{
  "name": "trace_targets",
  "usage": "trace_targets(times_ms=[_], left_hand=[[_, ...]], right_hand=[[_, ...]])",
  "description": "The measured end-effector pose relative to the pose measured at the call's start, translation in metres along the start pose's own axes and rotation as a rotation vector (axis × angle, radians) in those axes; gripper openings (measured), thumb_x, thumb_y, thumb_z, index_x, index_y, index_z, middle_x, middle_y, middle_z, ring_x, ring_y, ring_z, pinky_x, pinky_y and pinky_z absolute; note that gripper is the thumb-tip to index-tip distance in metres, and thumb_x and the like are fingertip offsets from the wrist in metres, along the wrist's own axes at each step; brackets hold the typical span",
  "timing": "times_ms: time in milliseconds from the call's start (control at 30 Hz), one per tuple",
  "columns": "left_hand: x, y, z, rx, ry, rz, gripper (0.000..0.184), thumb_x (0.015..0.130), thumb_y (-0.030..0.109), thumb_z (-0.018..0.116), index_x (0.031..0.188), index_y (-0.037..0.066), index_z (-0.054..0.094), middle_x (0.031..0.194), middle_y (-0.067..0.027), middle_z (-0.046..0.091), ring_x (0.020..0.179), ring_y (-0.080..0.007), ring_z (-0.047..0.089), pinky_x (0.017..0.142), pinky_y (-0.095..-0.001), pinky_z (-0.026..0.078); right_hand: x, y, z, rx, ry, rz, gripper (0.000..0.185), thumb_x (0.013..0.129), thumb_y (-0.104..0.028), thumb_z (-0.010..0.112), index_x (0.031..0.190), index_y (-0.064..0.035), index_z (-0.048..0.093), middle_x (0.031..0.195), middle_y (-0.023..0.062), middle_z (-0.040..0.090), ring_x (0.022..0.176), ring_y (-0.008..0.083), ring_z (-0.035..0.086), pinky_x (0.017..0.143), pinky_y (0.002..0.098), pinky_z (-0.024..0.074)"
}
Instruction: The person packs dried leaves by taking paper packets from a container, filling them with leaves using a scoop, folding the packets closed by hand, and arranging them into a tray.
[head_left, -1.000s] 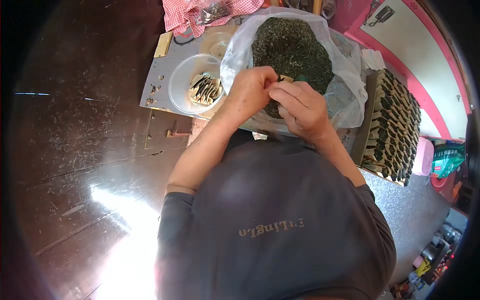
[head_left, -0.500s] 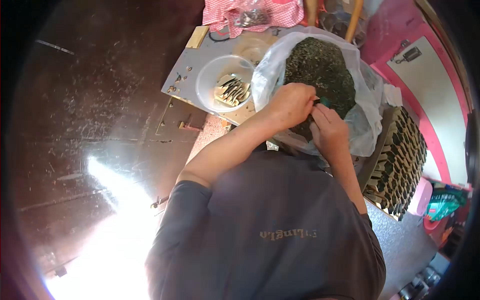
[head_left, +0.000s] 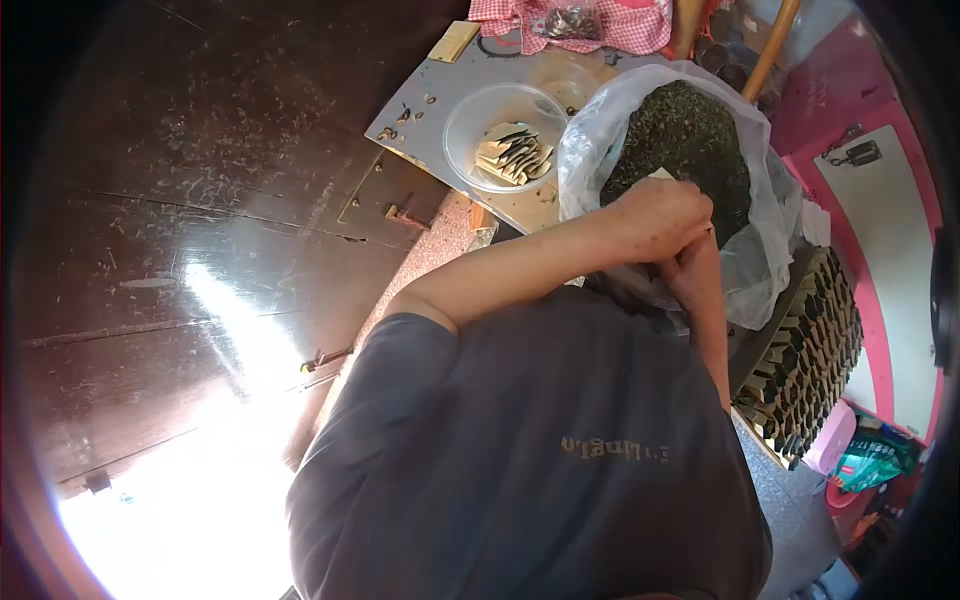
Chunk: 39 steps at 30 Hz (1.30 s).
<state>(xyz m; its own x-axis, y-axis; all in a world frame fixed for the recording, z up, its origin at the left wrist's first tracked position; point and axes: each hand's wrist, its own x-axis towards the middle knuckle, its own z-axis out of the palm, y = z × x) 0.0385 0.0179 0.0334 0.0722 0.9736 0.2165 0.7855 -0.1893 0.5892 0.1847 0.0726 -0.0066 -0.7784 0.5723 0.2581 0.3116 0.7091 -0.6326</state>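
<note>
My left hand (head_left: 665, 212) is closed over the near side of a heap of dark, dry shredded leaves (head_left: 690, 125). A small pale slip (head_left: 660, 174) sticks up beyond its knuckles. My right hand (head_left: 688, 272) presses up against the left from below; it looks curled, and its fingertips are hidden behind the left hand. The leaves fill an open white plastic bag (head_left: 592, 150) with its rim folded back. Left of the bag, a clear round tub (head_left: 455, 150) holds several pale folded pieces with dark edges (head_left: 515, 155).
A tray stacked with rows of pale, dark-tipped pieces (head_left: 805, 355) stands tilted at the right. Seed-like bits lie on the grey table (head_left: 415, 95), near a small wooden block (head_left: 455, 40). A red checked cloth (head_left: 630, 28) is at the back, a pink cabinet (head_left: 850, 100) at right.
My left hand has come over the right, covering its fingers, and a pale slip now shows beyond the knuckles. The whole view has shifted, so the table sits further right.
</note>
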Motion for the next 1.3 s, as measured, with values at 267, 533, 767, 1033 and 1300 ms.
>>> trace_targets(times_ms=[267, 533, 767, 1033, 1300], left_hand=[[-0.022, -0.051, -0.013, -0.130, 0.357, -0.027, 0.075, 0.069, 0.022, 0.080, 0.134, 0.008, 0.045, 0.129, -0.0171, 0.053, 0.119, -0.0322, 0.051, 0.099, -0.0389, 0.042], [-0.027, -0.050, -0.025, -0.230, 0.236, -0.086, 0.078, 0.068, 0.013, 0.081, 0.136, 0.013, 0.044, 0.135, -0.0113, 0.050, 0.122, -0.0299, 0.049, 0.103, -0.0372, 0.040], [-0.018, -0.043, -0.012, -0.145, 0.041, 0.039, 0.060, 0.065, 0.009, 0.080, 0.120, 0.009, 0.056, 0.118, -0.0118, 0.059, 0.114, -0.0318, 0.053, 0.098, -0.0398, 0.043], [-0.019, -0.053, 0.006, -0.241, 0.087, 0.001, 0.054, 0.066, 0.008, 0.079, 0.115, 0.007, 0.058, 0.105, -0.0123, 0.062, 0.097, -0.0300, 0.060, 0.085, -0.0361, 0.049], [-0.026, -0.066, 0.013, -0.367, 0.079, -0.145, 0.062, 0.068, 0.006, 0.082, 0.123, 0.004, 0.053, 0.107, -0.0092, 0.062, 0.095, -0.0186, 0.062, 0.082, -0.0315, 0.053]], right_hand=[[-0.006, 0.003, -0.018, 0.408, 0.042, 0.139, 0.054, 0.069, -0.019, 0.070, 0.121, -0.0038, 0.062, 0.134, 0.0164, 0.051, 0.131, 0.0321, 0.039, 0.108, 0.0391, 0.0304], [0.000, -0.006, -0.024, 0.300, -0.009, -0.014, 0.062, 0.074, -0.040, 0.072, 0.124, -0.0052, 0.061, 0.141, 0.0188, 0.043, 0.137, 0.0305, 0.031, 0.110, 0.0401, 0.0249], [0.004, -0.006, -0.033, -0.072, -0.170, -0.126, 0.049, 0.068, -0.028, 0.071, 0.113, -0.0098, 0.066, 0.135, 0.0167, 0.049, 0.134, 0.0354, 0.034, 0.107, 0.0429, 0.0294], [0.014, -0.014, -0.043, 0.000, -0.186, -0.069, 0.038, 0.068, -0.014, 0.067, 0.105, -0.0043, 0.067, 0.112, 0.0163, 0.062, 0.109, 0.0365, 0.054, 0.098, 0.0417, 0.0392], [0.009, -0.016, -0.042, 0.125, 0.034, -0.089, 0.038, 0.067, 0.000, 0.064, 0.104, -0.0011, 0.066, 0.113, 0.0158, 0.064, 0.106, 0.0317, 0.059, 0.093, 0.0369, 0.0452]])
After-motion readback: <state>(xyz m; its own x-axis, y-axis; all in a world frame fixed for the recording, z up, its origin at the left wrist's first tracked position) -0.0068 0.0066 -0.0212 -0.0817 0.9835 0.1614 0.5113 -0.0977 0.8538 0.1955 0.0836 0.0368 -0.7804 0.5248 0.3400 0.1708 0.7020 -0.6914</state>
